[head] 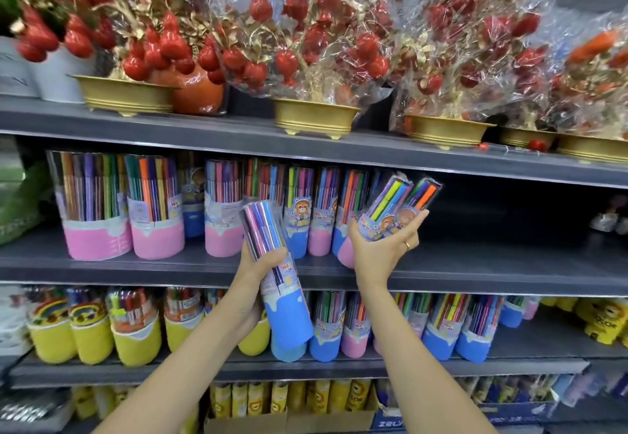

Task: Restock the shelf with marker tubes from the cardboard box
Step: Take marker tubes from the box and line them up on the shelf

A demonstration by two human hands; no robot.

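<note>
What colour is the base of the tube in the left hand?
Blue, on the marker tube held by the left hand; head view.

dark grey metal shelving [238, 134] across whole view | gold pots [316, 117] of red fruit decorations [295, 22] at 12 o'clock | bright, even store light

Above me, gold pots [316, 117] of red fruit trees [306, 25] in crinkled cellophane line the top board; an orange pot [200, 93] left, yellow packs [605, 324] lower right.
</note>
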